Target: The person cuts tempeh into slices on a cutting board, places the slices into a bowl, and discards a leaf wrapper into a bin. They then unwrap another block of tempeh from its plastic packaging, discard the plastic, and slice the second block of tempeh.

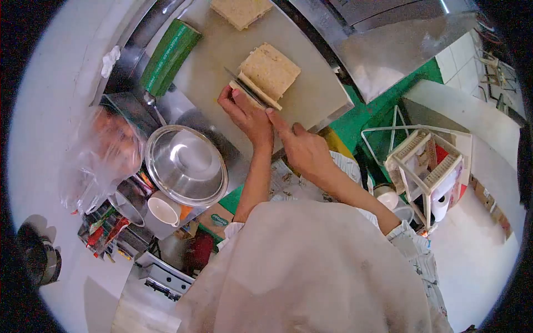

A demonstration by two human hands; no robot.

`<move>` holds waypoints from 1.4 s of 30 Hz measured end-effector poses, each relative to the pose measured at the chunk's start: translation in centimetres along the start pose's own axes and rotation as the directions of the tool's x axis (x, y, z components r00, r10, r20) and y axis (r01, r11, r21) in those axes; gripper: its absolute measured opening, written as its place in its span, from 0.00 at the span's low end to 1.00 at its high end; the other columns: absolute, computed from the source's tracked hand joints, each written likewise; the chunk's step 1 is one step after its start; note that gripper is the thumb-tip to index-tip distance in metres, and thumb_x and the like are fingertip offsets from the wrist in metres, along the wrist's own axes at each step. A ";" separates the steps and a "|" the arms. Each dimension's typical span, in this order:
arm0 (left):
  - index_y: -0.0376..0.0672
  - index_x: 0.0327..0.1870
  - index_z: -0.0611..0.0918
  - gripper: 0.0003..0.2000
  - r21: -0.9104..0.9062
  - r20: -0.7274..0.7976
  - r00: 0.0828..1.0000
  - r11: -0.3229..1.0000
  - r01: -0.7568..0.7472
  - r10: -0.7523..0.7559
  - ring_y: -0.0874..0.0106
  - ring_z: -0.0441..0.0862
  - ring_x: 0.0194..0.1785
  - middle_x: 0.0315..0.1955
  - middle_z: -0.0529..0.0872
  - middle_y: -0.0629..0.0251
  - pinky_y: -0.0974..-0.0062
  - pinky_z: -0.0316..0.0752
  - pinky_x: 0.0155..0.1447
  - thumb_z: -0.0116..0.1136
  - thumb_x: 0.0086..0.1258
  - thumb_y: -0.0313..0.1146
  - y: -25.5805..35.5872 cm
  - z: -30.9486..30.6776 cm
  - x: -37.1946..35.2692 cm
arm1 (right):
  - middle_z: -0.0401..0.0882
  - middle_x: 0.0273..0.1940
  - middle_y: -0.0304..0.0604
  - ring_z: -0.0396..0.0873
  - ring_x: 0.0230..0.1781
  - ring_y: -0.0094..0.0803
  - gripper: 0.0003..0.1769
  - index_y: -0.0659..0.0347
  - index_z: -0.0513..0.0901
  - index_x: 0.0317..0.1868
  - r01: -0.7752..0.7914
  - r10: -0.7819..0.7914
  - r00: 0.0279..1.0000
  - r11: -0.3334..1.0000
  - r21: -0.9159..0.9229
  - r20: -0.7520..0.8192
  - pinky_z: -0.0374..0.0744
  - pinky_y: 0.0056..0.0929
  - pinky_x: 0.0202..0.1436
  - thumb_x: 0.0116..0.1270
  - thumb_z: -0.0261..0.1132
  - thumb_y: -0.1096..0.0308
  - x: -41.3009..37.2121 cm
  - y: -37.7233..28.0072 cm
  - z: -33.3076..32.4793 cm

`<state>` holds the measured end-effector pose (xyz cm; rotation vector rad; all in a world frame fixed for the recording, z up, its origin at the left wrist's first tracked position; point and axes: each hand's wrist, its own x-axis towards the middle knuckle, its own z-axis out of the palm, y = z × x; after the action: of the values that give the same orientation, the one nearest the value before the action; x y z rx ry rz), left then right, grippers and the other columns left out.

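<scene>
Knife [245, 86] set into the tan slab [273, 69] on the cutting board [313, 97]
I see the right hand [302, 150] closed around the knife handle, index finger stretched forward, blade cutting near the slab's edge. The left hand [244, 114] is loosely curled and grips nothing, its fingertips resting on the thin slice [252, 91] beside the blade

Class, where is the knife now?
Head view, upper centre: the knife lies against the tan block on the cutting board, held by the right hand.
</scene>
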<state>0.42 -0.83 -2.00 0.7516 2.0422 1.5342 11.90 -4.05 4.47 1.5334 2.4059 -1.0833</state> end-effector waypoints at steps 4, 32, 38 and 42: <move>0.34 0.50 0.67 0.20 -0.013 -0.009 1.000 1.000 -0.014 0.013 0.63 0.69 0.48 0.45 0.71 0.53 0.67 0.63 0.57 0.37 0.76 0.47 0.1 -0.1 0.0 | 0.76 0.33 0.56 0.78 0.26 0.55 0.34 0.44 0.52 0.71 -0.019 0.023 0.998 0.998 0.061 -0.060 0.78 0.48 0.27 0.66 0.54 0.68 -2.0 0.3 0.4; 0.35 0.51 0.66 0.20 0.015 0.013 1.000 1.000 0.020 -0.020 0.64 0.70 0.47 0.44 0.72 0.54 0.68 0.64 0.55 0.37 0.76 0.46 0.5 -0.5 0.1 | 0.78 0.33 0.58 0.80 0.26 0.53 0.37 0.39 0.50 0.71 0.014 -0.011 0.999 0.999 0.053 -0.050 0.79 0.50 0.26 0.63 0.50 0.69 1.4 2.3 3.5; 0.35 0.51 0.66 0.18 -0.057 0.001 0.998 0.996 0.067 -0.067 0.65 0.70 0.47 0.45 0.72 0.54 0.69 0.64 0.56 0.37 0.76 0.44 0.1 -0.5 0.2 | 0.79 0.34 0.58 0.80 0.27 0.53 0.35 0.42 0.51 0.71 0.132 -0.114 0.974 0.988 0.084 -0.196 0.79 0.49 0.26 0.64 0.50 0.70 1.4 3.5 3.9; 0.36 0.52 0.66 0.18 -0.075 -0.048 0.995 0.993 0.086 -0.090 0.66 0.70 0.48 0.46 0.72 0.55 0.69 0.64 0.56 0.37 0.76 0.44 0.7 -1.0 0.2 | 0.79 0.39 0.58 0.80 0.31 0.53 0.34 0.42 0.51 0.71 0.142 -0.136 0.982 0.989 0.041 -0.132 0.80 0.47 0.28 0.65 0.51 0.69 -3.0 5.9 2.7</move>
<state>-0.27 -1.22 -1.11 0.5924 2.0157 1.5838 17.47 -6.52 0.76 1.5141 2.6264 -1.1103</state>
